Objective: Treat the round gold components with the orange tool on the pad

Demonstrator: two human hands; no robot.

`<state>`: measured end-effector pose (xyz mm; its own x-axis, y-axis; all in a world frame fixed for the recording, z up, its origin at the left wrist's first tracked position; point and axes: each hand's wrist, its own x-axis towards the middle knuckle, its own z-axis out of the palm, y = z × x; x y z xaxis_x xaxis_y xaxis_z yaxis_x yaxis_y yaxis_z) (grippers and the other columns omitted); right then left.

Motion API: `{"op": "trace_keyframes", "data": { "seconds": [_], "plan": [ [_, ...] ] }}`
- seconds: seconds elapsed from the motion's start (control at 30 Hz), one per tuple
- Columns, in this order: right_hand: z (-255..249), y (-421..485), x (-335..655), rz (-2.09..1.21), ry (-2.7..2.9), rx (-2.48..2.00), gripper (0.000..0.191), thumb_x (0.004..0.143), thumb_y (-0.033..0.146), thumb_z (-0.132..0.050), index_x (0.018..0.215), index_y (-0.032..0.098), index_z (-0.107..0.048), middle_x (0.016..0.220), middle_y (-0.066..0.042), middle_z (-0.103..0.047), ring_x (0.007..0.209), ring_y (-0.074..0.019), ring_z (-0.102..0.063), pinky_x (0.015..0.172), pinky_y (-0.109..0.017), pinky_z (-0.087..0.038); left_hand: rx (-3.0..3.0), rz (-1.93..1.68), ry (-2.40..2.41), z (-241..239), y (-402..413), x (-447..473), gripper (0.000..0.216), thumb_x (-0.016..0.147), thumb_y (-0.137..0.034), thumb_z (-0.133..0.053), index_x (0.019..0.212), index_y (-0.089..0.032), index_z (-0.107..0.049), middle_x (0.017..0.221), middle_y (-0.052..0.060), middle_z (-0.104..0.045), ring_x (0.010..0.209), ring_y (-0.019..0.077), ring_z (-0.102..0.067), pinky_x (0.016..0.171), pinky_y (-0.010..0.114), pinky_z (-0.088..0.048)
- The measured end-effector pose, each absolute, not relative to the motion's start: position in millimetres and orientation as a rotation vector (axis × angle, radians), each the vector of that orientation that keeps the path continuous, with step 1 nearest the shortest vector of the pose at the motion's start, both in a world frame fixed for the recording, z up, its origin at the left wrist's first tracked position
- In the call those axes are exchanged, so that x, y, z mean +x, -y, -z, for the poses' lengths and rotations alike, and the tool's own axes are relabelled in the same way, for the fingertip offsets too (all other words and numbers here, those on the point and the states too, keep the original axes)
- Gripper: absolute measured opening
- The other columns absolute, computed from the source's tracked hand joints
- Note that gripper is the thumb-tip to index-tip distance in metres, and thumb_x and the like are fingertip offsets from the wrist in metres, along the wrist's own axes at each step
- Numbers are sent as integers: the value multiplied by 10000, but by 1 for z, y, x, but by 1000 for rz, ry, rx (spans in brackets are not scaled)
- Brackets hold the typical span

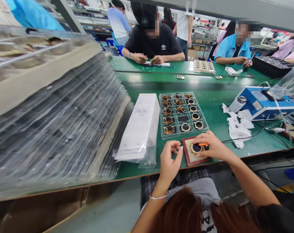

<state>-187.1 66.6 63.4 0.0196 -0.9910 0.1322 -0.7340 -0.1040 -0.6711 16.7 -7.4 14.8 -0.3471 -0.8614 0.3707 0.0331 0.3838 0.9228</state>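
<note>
Your right hand (213, 146) pinches a slim orange tool over the round black-and-gold ring part (196, 148) on the beige pad at the surface's near edge. Your left hand (170, 160), just left, curls empty.

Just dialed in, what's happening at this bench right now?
A person sits at a green table. The right hand rests on a round ring part lying on a small pad, with an orange tool at the fingers. The left hand hovers beside the pad, apparently empty. A clear tray of similar parts sits just behind.
</note>
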Motion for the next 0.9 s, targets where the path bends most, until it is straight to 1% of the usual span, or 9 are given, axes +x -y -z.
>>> {"op": "trace_keyframes", "data": {
  "seconds": [0.17, 0.33, 0.5, 0.7, 0.8, 0.87, 0.9],
  "plan": [
    [-60, -68, -188, 883, -1751, -1865, 453, 654, 363, -908, 1079, 325, -758, 1100, -55, -710, 1002, -278, -592, 880, -419, -385, 754, 1128, 1671, -18, 6, 17, 93, 840, -210, -641, 931, -198, -625, 859, 38, -657, 729, 148, -599, 676, 252, -479],
    [-60, -67, -190, 960, -1683, -1844, 386, 672, 346, -901, 1033, 312, -768, 1073, -45, -742, 971, -275, -630, 848, -409, -367, 756, 1088, 1743, -20, 6, 18, 101, 851, -217, -623, 950, -198, -625, 846, 35, -675, 704, 145, -599, 650, 250, -477],
    [-61, -68, -189, 935, -1698, -1838, 399, 680, 348, -894, 1051, 302, -756, 1074, -47, -747, 964, -269, -657, 862, -413, -363, 742, 1056, 1764, -18, 6, 18, 115, 870, -225, -612, 981, -196, -620, 834, 32, -683, 694, 141, -605, 642, 245, -484],
    [-61, -69, -184, 898, -1794, -1849, 396, 654, 252, -911, 1016, 272, -752, 1052, -49, -748, 934, -261, -657, 834, -399, -380, 725, 1010, 1806, -15, 7, 19, 115, 898, -231, -596, 1007, -194, -609, 824, 25, -680, 688, 135, -603, 651, 237, -492],
    [-64, -71, -183, 873, -1824, -1868, 369, 688, 204, -881, 1023, 260, -737, 1055, -46, -736, 944, -249, -644, 839, -395, -398, 690, 958, 1830, -16, 8, 20, 86, 919, -223, -581, 996, -191, -602, 810, 22, -660, 672, 130, -589, 635, 235, -486],
    [-68, -76, -175, 869, -1879, -1892, 378, 720, 203, -853, 1069, 237, -712, 1112, -67, -705, 989, -258, -611, 861, -410, -413, 618, 828, 1872, -21, 4, 21, 109, 931, -262, -584, 1005, -186, -610, 861, 40, -651, 746, 148, -597, 658, 248, -488],
    [-70, -81, -167, 874, -1931, -1906, 414, 728, 222, -845, 1112, 218, -691, 1156, -89, -678, 1020, -273, -584, 873, -426, -421, 566, 745, 1909, -25, 1, 22, 186, 940, -333, -585, 1043, -182, -621, 925, 64, -649, 823, 170, -600, 697, 270, -497]
  ]
}}
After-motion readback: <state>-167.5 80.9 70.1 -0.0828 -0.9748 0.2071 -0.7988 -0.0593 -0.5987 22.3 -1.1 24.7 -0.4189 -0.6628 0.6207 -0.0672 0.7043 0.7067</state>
